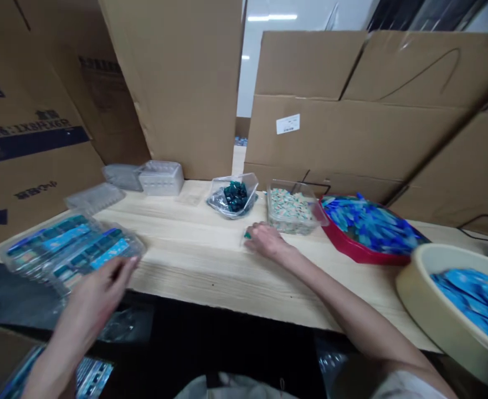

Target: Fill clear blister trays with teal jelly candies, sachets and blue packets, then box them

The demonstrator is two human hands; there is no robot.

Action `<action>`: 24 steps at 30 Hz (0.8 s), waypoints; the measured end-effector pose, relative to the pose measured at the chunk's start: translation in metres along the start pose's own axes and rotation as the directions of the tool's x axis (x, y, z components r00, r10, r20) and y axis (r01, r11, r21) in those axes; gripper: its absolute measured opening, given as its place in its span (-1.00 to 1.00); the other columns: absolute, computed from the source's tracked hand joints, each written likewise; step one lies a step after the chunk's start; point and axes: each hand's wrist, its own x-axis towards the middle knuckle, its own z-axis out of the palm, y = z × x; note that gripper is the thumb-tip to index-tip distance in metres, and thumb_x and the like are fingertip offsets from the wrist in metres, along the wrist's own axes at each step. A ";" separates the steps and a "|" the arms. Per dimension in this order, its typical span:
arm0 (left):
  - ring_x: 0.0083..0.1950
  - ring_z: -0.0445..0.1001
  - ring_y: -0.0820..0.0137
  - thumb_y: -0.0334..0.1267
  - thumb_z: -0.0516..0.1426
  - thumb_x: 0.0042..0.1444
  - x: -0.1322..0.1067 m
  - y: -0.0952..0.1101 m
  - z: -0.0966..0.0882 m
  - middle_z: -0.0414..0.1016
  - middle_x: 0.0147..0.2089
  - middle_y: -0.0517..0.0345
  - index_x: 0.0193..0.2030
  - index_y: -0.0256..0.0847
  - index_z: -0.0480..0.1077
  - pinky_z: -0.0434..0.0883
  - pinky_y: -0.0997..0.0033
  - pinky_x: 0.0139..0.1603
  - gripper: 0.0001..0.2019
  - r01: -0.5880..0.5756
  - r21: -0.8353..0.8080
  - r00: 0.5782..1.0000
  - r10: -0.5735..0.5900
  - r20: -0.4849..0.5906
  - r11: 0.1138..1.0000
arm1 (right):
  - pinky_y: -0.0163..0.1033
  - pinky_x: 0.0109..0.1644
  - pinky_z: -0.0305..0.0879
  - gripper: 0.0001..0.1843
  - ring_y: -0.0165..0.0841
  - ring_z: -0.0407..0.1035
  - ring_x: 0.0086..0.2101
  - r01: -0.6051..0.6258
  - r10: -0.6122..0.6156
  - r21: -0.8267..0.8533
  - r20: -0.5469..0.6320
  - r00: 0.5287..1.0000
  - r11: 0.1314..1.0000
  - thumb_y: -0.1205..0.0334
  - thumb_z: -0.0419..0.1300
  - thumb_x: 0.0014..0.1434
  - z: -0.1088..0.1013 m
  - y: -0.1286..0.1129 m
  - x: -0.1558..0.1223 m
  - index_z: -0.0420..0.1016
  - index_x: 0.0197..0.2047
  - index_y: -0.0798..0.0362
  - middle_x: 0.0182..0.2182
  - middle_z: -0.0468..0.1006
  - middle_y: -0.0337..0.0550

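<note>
On our bench (210, 288), we pinch a teal piece (247, 235) in our right hand (266, 242), fingers together; our left hand (96, 293) spreads its fingers beside a clear tray (67, 252).

A wooden table (202, 271) carries clear tubs (293, 213) and, apparently, a red tray (352, 252).

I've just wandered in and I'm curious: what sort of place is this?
It looks like a small packing or sorting workshop. Large cardboard cartons stand behind a long wooden table, which holds a clear plastic tray of packaged goods, a red tray of small blue items, and a cream tub of more.
</note>
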 end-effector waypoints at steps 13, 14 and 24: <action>0.06 0.38 0.22 -0.20 0.05 0.22 0.184 0.103 0.133 0.37 0.09 -0.09 0.05 -0.30 0.33 0.36 0.09 0.02 -0.69 -0.222 0.256 0.974 0.201 0.107 0.941 | -0.20 -0.10 0.25 -0.65 -0.20 0.39 -0.18 0.034 -0.045 -0.240 -0.040 0.998 0.970 0.62 0.02 0.03 0.056 0.053 -0.089 0.49 -0.18 0.17 -0.17 0.50 0.08; 0.03 0.40 0.23 -0.19 0.08 0.20 0.193 0.104 0.137 0.36 0.09 -0.06 0.07 -0.28 0.32 0.38 0.07 0.00 -0.66 -0.215 0.272 0.976 0.194 0.101 0.938 | -0.20 -0.09 0.25 -0.64 -0.20 0.39 -0.17 0.038 -0.051 -0.243 -0.049 0.997 0.969 0.61 0.03 0.02 0.055 0.053 -0.091 0.49 -0.16 0.17 -0.17 0.50 0.08; -0.02 0.40 0.22 -0.27 0.03 0.22 0.195 0.080 0.127 0.42 -0.05 -0.14 -0.07 -0.38 0.38 0.38 0.14 -0.01 -0.76 -0.252 0.297 0.964 0.265 -0.002 0.921 | -0.11 0.03 0.33 -0.61 -0.19 0.37 -0.03 0.040 -0.056 -0.080 -0.201 0.978 0.996 0.60 -0.01 0.04 0.054 0.057 -0.106 0.50 -0.16 0.13 -0.02 0.47 0.11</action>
